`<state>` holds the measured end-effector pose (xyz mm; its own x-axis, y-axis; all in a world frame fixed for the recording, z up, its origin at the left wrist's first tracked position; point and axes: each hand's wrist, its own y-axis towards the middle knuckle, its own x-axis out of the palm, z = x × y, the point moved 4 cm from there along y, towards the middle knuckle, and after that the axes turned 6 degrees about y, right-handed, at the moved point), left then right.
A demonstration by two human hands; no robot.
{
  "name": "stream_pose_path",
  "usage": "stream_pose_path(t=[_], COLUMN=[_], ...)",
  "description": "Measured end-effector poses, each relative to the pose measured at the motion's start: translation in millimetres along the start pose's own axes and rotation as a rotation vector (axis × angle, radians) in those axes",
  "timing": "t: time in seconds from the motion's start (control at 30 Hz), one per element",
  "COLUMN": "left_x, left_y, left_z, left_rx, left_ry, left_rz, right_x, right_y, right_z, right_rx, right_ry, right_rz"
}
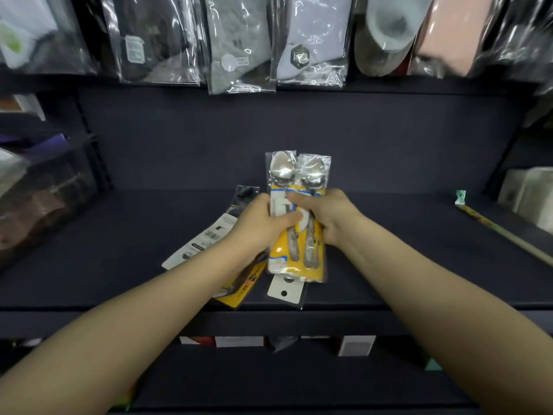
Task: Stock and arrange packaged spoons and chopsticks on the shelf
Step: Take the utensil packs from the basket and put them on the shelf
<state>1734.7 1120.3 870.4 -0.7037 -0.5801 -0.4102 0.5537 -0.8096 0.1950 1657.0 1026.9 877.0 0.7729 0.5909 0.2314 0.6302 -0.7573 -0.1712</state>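
Two clear packs of metal spoons (296, 235) with yellow card backing are held together above the dark shelf (119, 259), bowls pointing away from me. My left hand (257, 226) grips their left side, thumb across the front. My right hand (326, 214) grips their right side. Beneath my left hand, more packs lie slanted on the shelf: one with a white barcode label (203, 241) and one with a yellow end (239, 292). A long pack of chopsticks (502, 232) with a green top lies on the shelf at the far right.
Bagged socks (239, 46) hang in a row above the shelf. Dark packaged goods (45, 187) fill the left bay, and white boxes (529, 193) stand at the right. Small boxes (356, 344) show on the lower shelf below the front edge.
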Motion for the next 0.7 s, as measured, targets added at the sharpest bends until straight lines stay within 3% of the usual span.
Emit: stream_pose_path(t=[0.1, 0.17, 0.33, 0.47, 0.57, 0.63, 0.7], left_x=[-18, -34, -55, -60, -68, -72, -71], left_y=[7, 9, 6, 4, -8, -24, -39], left_z=[2, -7, -37, -45, -47, -54, -61], left_rx=[0.044, -0.006, -0.116, -0.064, -0.014, -0.003, 0.045], left_ry=[0.105, 0.198, 0.608, 0.908, 0.809, 0.646, 0.732], left_rz=[-0.003, 0.006, 0.043, 0.059, -0.068, -0.265, -0.385], right_x=[15, 12, 6, 21, 12, -7, -19], right_y=[4, 10, 23, 16, 0, -11, -22], right_z=[1, 5, 28, 16, 16, 24, 36], right_rx=[0.074, 0.117, -0.040, -0.373, -0.497, -0.369, -0.209], right_ry=[0.153, 0.131, -0.507, -0.944, -1.199, -1.280, -1.225], right_rz=[-0.104, -0.106, 0.029, 0.009, 0.020, 0.039, -0.012])
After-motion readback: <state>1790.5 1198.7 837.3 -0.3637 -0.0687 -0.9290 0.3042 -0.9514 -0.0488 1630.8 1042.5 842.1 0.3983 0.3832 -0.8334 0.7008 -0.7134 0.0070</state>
